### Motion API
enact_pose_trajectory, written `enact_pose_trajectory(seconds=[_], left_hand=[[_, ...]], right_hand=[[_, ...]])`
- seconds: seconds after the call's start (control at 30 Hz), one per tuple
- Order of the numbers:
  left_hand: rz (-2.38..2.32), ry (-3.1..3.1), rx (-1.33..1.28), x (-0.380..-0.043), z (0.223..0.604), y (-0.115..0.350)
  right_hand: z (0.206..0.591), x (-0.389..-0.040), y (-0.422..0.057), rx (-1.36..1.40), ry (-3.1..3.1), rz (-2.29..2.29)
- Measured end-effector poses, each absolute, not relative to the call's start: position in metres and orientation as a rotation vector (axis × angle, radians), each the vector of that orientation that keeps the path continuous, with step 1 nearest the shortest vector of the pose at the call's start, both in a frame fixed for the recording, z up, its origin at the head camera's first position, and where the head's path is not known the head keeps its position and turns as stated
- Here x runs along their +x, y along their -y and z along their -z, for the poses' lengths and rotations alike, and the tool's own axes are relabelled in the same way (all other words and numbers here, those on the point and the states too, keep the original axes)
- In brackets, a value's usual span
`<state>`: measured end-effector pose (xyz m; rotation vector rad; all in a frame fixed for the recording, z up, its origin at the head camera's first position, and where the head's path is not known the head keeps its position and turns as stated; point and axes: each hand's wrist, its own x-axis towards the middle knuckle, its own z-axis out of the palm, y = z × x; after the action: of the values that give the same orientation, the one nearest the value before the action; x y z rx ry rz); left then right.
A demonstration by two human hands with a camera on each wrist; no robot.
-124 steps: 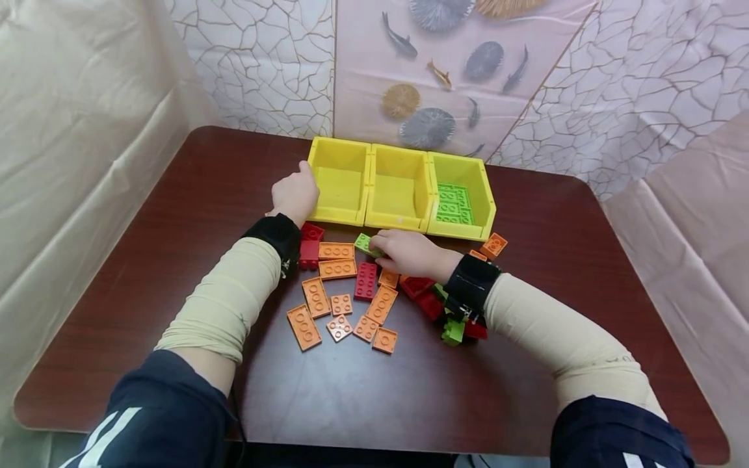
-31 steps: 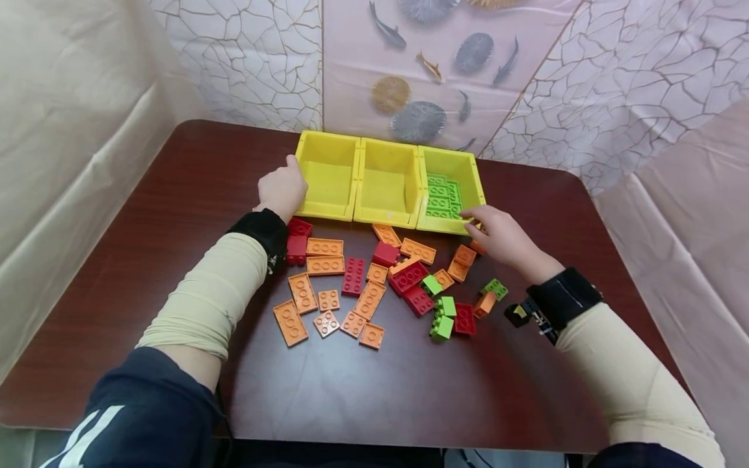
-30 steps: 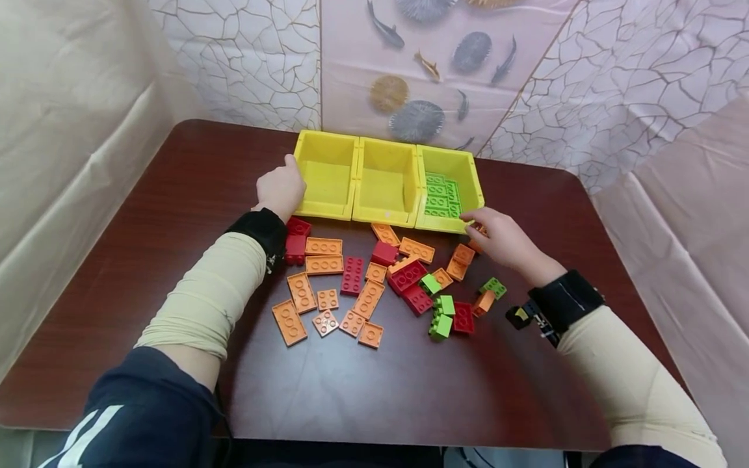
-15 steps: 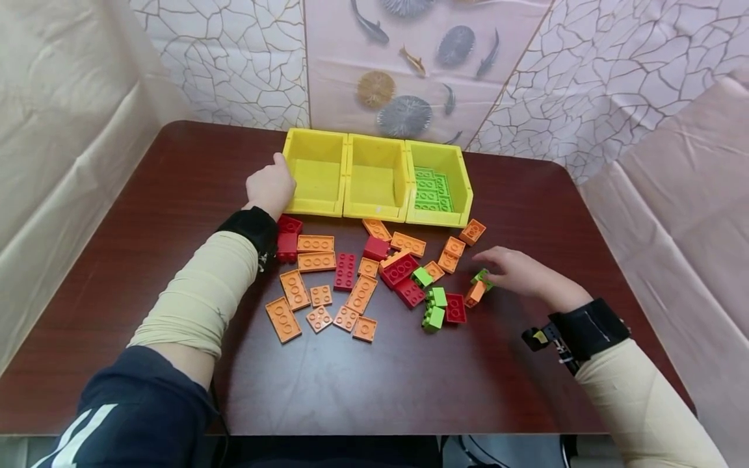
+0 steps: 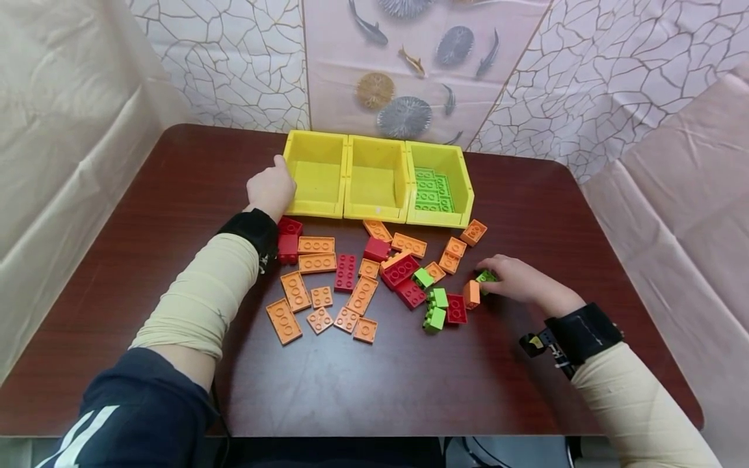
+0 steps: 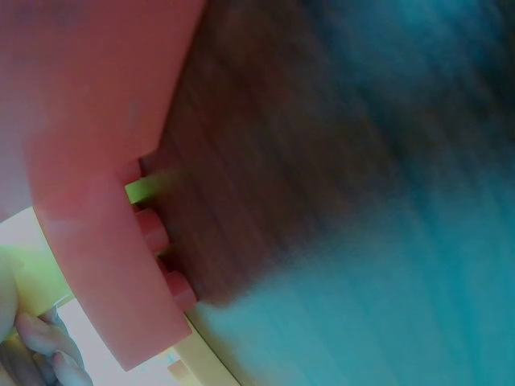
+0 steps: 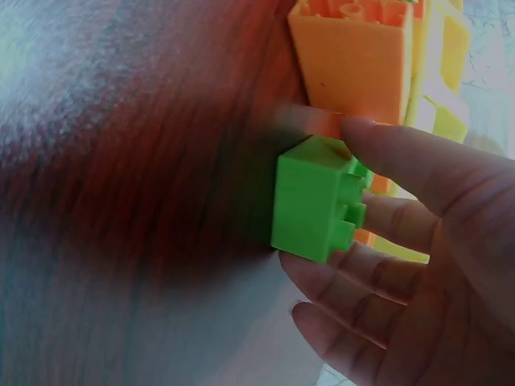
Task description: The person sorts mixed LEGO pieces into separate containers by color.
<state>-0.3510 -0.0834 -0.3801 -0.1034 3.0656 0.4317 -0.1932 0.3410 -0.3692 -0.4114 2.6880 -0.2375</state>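
Note:
At the left end of a yellow three-compartment bin is my left hand, gripping its side wall; in the left wrist view the curled fingers show beside the yellow plastic. My right hand is at the right of the scattered bricks, thumb and fingers around a green building brick that lies on the table. An orange brick stands right beside it. Green bricks lie flat in the bin's right compartment; the other two compartments show bare bottoms.
Orange, red and green bricks lie across the table in front of the bin, including a red brick, a green brick and an orange plate brick. Large red bricks sit beneath the left wrist. A patterned cloth hangs behind.
My right hand went from a green brick below the bin to the bin's right compartment, then back to the green brick at the far right. The orange brick there turned slightly. My left hand stayed at the bin.

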Motion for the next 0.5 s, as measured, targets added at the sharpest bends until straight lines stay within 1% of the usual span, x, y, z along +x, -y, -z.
enact_pose_trajectory(seconds=[0.2, 0.5], left_hand=[[-0.435, -3.054, -0.108, -0.35, 0.378, 0.083], [-0.449, -3.053, -0.119, -0.351, 0.38, 0.084]], right_hand=[[0.364, -0.198, -0.336, -0.425, -2.728, 0.235], [0.336, -0.219, -0.319, -0.485, -2.973, 0.343]])
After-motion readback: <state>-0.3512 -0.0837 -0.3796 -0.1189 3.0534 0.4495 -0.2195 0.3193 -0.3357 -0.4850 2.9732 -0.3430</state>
